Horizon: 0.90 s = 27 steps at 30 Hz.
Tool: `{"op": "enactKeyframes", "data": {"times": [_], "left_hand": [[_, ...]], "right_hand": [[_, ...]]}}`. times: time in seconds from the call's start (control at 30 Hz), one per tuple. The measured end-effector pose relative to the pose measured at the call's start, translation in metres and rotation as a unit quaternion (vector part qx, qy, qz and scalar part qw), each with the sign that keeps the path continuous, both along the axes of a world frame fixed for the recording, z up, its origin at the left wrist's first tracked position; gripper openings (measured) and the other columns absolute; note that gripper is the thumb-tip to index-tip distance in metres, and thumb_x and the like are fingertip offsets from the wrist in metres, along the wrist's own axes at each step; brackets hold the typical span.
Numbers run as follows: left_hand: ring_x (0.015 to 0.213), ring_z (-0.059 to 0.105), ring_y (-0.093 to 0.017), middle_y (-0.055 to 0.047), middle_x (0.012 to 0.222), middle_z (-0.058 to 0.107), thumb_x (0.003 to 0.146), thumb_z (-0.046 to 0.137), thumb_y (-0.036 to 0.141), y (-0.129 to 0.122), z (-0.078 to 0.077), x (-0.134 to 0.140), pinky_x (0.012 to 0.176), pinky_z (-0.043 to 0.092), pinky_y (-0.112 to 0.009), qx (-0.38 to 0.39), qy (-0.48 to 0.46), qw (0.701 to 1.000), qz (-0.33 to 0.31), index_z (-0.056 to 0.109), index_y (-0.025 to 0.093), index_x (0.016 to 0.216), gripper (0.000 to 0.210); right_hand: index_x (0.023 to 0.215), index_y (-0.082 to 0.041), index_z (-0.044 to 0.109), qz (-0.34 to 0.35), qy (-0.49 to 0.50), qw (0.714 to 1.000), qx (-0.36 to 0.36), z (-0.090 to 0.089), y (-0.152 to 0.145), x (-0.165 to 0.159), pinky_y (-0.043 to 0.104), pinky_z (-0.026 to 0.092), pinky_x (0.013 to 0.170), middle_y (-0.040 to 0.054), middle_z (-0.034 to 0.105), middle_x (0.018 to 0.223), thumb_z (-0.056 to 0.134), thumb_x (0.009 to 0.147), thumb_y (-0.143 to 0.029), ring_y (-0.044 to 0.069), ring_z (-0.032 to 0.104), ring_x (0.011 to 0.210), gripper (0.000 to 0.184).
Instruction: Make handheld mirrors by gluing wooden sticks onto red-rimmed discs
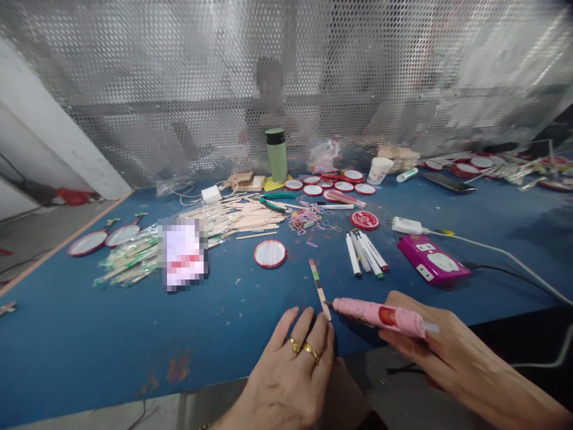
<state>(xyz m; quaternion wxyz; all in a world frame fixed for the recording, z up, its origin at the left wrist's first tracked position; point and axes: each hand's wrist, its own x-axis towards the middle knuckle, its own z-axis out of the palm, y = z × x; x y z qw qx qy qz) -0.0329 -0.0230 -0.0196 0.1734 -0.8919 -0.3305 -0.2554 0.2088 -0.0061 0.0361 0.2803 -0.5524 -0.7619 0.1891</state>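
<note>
My right hand [425,334] is wrapped round a pink hot glue gun [380,316], with a clear glue stick poking from its back end. The gun's nozzle points left and meets, or nearly meets, the lower part of a wooden craft stick [318,284] marked with red, green and black bands. My left hand [298,364], wearing two gold rings, lies palm down at the table's front edge. Its fingers are stretched out, the tips beside the stick's near end; whether they press on it I cannot tell. Beyond lies a red-rimmed white round lid [270,254].
Several markers [364,254], a red lid [364,220] and a purple power socket [432,260] with cables lie to the right. Loose craft sticks [255,215], rubber bands [311,220], pliers [273,204] and a green bottle [277,158] stand or lie farther back before perforated metal [188,77].
</note>
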Motion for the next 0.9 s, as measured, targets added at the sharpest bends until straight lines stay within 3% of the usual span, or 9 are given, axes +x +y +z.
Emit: {"op": "enactKeyframes", "data": {"times": [0.13,0.33,0.53,0.73,0.9], "left_hand": [[0.118,0.053,-0.027,-0.012,0.126,0.063,0.09,0.054,0.027,0.0,-0.004,-0.001,0.108,0.033,-0.045,-0.007,0.002,1.0,-0.004,0.06,0.009,0.122,0.037],[0.118,0.053,-0.027,-0.013,0.123,0.063,0.089,0.054,0.026,0.0,-0.007,-0.001,0.108,0.034,-0.045,-0.011,-0.002,1.0,-0.001,0.059,0.009,0.123,0.038],[0.115,0.055,-0.026,-0.012,0.119,0.065,0.09,0.053,0.023,0.0,0.001,-0.001,0.107,0.034,-0.043,-0.007,-0.011,1.0,0.001,0.06,0.008,0.12,0.034],[0.117,0.054,-0.026,-0.013,0.118,0.064,0.09,0.053,0.023,0.0,0.0,0.0,0.107,0.034,-0.043,-0.01,-0.006,1.0,0.005,0.059,0.009,0.122,0.036],[0.11,0.058,-0.023,-0.01,0.111,0.067,0.089,0.055,0.022,-0.002,0.006,0.0,0.103,0.038,-0.042,-0.018,-0.051,0.999,-0.003,0.062,0.011,0.114,0.029]], "right_hand": [[0.066,-0.022,0.056,0.059,-0.017,0.998,-0.033,0.001,-0.002,0.001,0.021,0.039,0.041,-0.0017,0.052,0.06,0.05,0.091,-0.049,0.011,0.045,0.048,0.037],[0.068,-0.022,0.05,0.067,-0.042,0.996,-0.041,0.003,-0.005,0.001,0.021,0.036,0.041,-0.002,0.051,0.059,0.043,0.095,-0.047,0.01,0.041,0.047,0.038],[0.067,-0.022,0.049,0.073,-0.041,0.996,-0.04,0.002,-0.006,0.001,0.021,0.035,0.041,-0.0026,0.05,0.058,0.042,0.096,-0.044,0.011,0.04,0.047,0.037],[0.069,-0.023,0.055,0.069,-0.014,0.997,-0.042,0.0,-0.007,0.006,0.021,0.044,0.048,-0.0005,0.054,0.063,0.045,0.094,-0.041,0.012,0.047,0.052,0.032],[0.077,-0.025,0.067,0.016,0.059,0.998,-0.008,0.003,-0.009,0.012,0.025,0.053,0.059,0.0027,0.062,0.068,0.053,0.088,-0.047,0.018,0.061,0.064,0.028]]}}
